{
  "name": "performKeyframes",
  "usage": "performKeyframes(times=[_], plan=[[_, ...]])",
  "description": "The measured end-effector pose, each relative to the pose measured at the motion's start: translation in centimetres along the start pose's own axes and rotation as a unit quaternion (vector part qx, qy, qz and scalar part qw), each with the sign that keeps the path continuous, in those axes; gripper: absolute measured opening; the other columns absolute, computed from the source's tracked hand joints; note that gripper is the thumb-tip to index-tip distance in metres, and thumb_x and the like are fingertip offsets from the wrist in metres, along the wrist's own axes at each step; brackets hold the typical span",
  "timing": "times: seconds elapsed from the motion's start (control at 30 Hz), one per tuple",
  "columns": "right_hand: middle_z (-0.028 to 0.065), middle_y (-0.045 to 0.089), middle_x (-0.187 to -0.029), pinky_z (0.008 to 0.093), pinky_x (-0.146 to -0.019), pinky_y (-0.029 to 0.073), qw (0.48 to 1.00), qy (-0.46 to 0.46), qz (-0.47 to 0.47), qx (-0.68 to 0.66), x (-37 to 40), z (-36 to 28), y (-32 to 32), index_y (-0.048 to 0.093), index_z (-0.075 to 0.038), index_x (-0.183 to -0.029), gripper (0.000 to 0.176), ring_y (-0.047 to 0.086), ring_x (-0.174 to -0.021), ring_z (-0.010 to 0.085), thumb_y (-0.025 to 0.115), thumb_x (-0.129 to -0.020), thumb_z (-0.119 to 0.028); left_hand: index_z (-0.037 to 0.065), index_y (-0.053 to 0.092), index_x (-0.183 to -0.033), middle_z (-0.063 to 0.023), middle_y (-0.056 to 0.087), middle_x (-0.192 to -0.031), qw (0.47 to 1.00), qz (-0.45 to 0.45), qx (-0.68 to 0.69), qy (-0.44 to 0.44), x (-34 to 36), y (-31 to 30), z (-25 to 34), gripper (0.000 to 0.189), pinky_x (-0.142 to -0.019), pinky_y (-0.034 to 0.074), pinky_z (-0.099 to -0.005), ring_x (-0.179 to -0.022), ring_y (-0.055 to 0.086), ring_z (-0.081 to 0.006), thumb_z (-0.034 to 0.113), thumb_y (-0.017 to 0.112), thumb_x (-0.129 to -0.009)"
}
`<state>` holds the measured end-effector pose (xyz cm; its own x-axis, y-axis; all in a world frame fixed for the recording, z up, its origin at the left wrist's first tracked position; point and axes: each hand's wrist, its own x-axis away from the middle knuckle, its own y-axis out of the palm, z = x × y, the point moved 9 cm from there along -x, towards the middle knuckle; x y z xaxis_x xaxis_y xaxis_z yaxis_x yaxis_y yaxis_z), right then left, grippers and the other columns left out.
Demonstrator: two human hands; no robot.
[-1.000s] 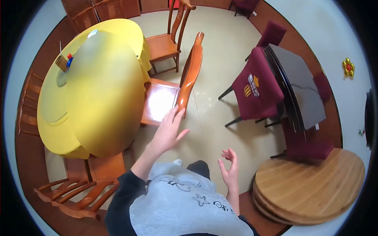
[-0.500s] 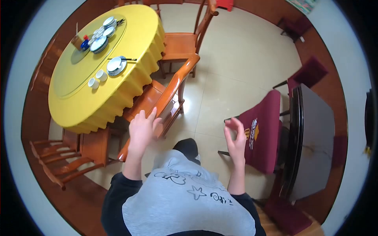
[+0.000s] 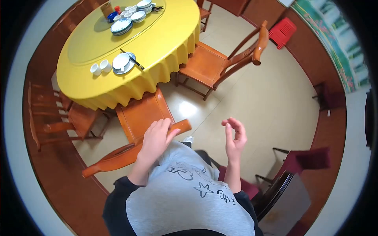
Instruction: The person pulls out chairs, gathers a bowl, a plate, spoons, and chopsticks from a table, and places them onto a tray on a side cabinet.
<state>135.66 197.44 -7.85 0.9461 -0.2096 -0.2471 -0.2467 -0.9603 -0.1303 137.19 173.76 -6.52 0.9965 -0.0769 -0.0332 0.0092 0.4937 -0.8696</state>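
My left hand (image 3: 156, 139) lies across the top rail of a wooden chair (image 3: 118, 157), its fingers over the far side and its thumb along the near side. That chair faces the round table, with its seat partly under the yellow tablecloth (image 3: 130, 88). My right hand (image 3: 235, 135) is raised over the floor to the right, in front of my body. Its fingers are loosely curled, with a gap to the thumb, and I see nothing held in it.
On the table are a plate with a bowl (image 3: 123, 63), chopsticks (image 3: 136, 61), two white cups (image 3: 100, 67) and stacked dishes (image 3: 121, 26). Another wooden chair (image 3: 206, 63) stands ahead, a red plastic stool (image 3: 282, 32) by the wall, maroon chairs (image 3: 285, 167) at right.
My view has swung right and closer to the table chair. My left hand has come down onto its top rail. The fingers of my right hand have curled slightly more.
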Motion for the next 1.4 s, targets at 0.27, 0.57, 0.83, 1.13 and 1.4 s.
performKeyframes(times=[0.27, 0.57, 0.83, 1.13, 1.4], plan=[[0.0104, 0.059, -0.084, 0.0258, -0.075, 0.045, 0.978, 0.148, -0.082, -0.124, -10.2, 9.3, -0.1, 0.051, 0.002, -0.094, 0.014, 0.056, -0.08, 0.0151, 0.049, -0.083, -0.006, 0.004, 0.06, -0.061, -0.0158, 0.055, -0.057, 0.947, -0.282, -0.153, -0.021, -3.3, 5.7, 1.1, 0.048, -0.053, 0.044, -0.0397, -0.056, 0.055, -0.0328, 0.047, 0.046, -0.077], [0.0082, 0.06, -0.083, 0.0244, -0.072, 0.044, 0.898, -0.053, -0.425, -0.105, -22.6, 1.8, 12.9, 0.052, 0.002, -0.092, 0.014, 0.056, -0.079, 0.0127, 0.053, -0.08, -0.005, 0.004, 0.058, -0.091, -0.0128, 0.062, -0.081, 0.679, -0.671, 0.178, -0.237, -10.6, 17.4, 0.8, 0.042, -0.065, 0.05, -0.0299, -0.078, 0.061, -0.0163, 0.042, 0.044, -0.083], [0.014, 0.056, -0.079, 0.0287, -0.066, 0.046, 0.777, -0.154, -0.583, -0.182, -21.3, -4.2, 23.5, 0.051, 0.001, -0.09, 0.015, 0.058, -0.071, 0.023, 0.054, -0.076, -0.004, -0.001, 0.038, -0.108, -0.0235, 0.046, -0.108, 0.853, 0.093, 0.007, -0.513, -24.9, 8.8, -25.6, 0.052, -0.079, 0.042, -0.0431, -0.1, 0.048, -0.0357, 0.036, 0.055, -0.076], [0.0138, 0.059, -0.079, 0.0284, -0.068, 0.046, 0.822, -0.009, -0.567, -0.058, -27.5, 5.6, 36.4, 0.053, 0.003, -0.09, 0.015, 0.06, -0.074, 0.0199, 0.053, -0.078, -0.006, -0.007, 0.038, -0.102, -0.0226, 0.044, -0.103, 0.782, 0.231, -0.057, -0.576, -25.5, 8.7, -36.7, 0.052, -0.084, 0.037, -0.0416, -0.1, 0.041, -0.0357, 0.033, 0.057, -0.075], [0.0099, 0.057, -0.086, 0.0261, -0.069, 0.045, 0.813, 0.095, -0.574, 0.029, -27.7, 15.1, 40.8, 0.049, 0.002, -0.096, 0.02, 0.056, -0.077, 0.0147, 0.053, -0.08, -0.01, -0.008, 0.044, -0.074, -0.0275, 0.048, -0.072, 0.826, 0.264, 0.132, -0.481, -28.3, 11.5, -34.7, 0.029, -0.065, 0.036, -0.0467, -0.071, 0.047, -0.0413, 0.018, 0.042, -0.084]])
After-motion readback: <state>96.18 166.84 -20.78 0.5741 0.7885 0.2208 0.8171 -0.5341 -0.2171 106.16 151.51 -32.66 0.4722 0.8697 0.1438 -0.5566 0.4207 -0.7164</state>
